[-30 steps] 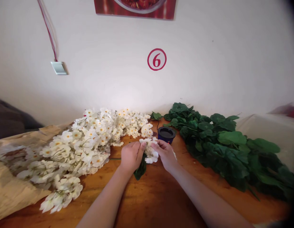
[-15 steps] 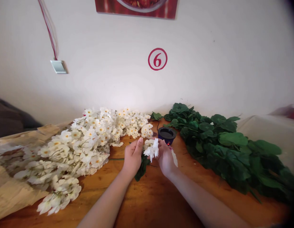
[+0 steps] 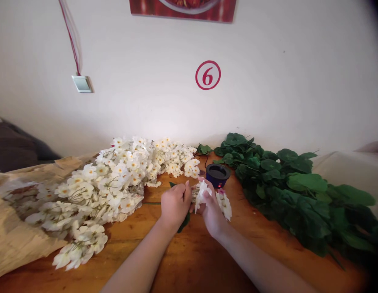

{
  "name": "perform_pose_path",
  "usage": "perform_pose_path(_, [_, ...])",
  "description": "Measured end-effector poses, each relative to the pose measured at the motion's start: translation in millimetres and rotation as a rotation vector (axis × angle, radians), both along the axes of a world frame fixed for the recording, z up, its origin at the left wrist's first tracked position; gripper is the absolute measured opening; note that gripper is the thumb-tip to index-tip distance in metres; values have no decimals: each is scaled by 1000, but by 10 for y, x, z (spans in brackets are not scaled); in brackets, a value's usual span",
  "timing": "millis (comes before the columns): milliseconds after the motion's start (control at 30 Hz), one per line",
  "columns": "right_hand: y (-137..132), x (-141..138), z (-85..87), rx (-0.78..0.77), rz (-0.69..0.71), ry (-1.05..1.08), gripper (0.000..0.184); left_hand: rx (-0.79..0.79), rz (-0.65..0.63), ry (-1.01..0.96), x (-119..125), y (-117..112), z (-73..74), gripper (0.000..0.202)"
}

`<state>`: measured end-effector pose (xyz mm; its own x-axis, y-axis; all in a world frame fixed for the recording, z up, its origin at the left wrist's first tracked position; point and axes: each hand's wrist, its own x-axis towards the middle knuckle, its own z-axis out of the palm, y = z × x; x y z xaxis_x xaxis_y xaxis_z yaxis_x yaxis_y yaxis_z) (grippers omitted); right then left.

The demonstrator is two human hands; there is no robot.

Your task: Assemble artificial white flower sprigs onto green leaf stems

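Your right fingers (image 3: 209, 195) are closed in a pinch on a small white flower sprig (image 3: 201, 196), held between your hands just above the table, and your left fingers (image 3: 185, 199) curl shut against its near side, hiding the stem. A dark green leaf (image 3: 184, 223) hangs below your left hand (image 3: 175, 206), and a second white flower cluster (image 3: 224, 205) sits just past your right hand (image 3: 212, 215). A dark blue cup (image 3: 218, 175) stands near them. So far only this small bunch is in your hands; a long heap of white flowers (image 3: 103, 187) lies on brown paper (image 3: 12, 232) across the wooden table (image 3: 189, 260), and a large pile of green leaves (image 3: 293, 191) lies to your right.
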<state>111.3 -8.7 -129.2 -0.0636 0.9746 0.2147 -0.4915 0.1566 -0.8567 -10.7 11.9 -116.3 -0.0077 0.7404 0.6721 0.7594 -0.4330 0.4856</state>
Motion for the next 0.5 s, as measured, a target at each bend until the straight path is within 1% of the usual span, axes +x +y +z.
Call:
perform_pose_path(133, [39, -18, 20, -106, -58, 66, 39, 58, 15, 77, 21, 6, -55, 43])
perform_pose_path(200, [73, -24, 28, -184, -64, 127, 29, 69, -5, 89, 24, 8, -77, 43])
perform_pose_path(233, [90, -24, 27, -219, -56, 160, 25, 73, -35, 92, 21, 6, -83, 42])
perform_pose_path(300, [124, -13, 17, -269, -27, 199, 19, 80, -135, 77, 8, -5, -83, 40])
perform_pose_path(333, [138, -3, 8, -281, -15, 198, 20, 85, -199, 50, 1, -15, -77, 36])
perform_pose_path(433, [158, 35, -14, -248, -3, 119, 29, 110, -378, -113, -4, -47, -55, 16])
perform_pose_path(467, [156, 47, -16, -233, 2, 98, 31, 109, -420, -170, 3, -55, -51, 19])
perform_pose_path(500, [148, 57, -14, -228, 20, 91, 31, 93, -454, -215, 15, -59, -50, 31])
